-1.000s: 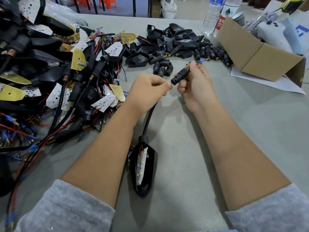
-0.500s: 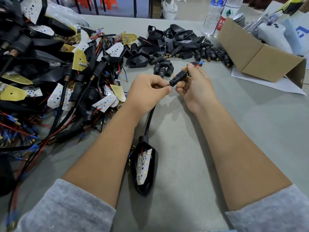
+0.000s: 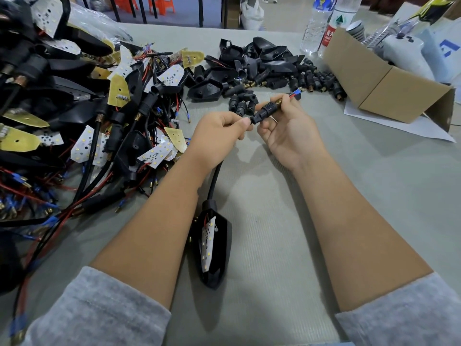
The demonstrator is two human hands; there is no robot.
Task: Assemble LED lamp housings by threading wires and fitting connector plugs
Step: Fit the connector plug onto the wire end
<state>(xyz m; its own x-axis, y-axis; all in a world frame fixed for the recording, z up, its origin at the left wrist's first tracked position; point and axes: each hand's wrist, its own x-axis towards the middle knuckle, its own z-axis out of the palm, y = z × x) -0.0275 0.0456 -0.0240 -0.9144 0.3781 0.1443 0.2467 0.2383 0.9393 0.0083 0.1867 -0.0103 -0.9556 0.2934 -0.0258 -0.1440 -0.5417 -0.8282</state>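
Two hands, left hand (image 3: 222, 131) and right hand (image 3: 287, 132), gripping connector plug (image 3: 265, 111)

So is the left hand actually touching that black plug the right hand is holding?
Touching. The head view shows the left hand's thumb and fingertip pinching the lower end of the connector plug, which the right hand grips higher up.

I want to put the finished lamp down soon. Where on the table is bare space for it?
Bare cloth lies right of the right hand, between that forearm and the cardboard box with its white paper. The near middle holds only the lamp housing. The left side is crowded by the pile of wired lamps; loose black parts fill the far middle.
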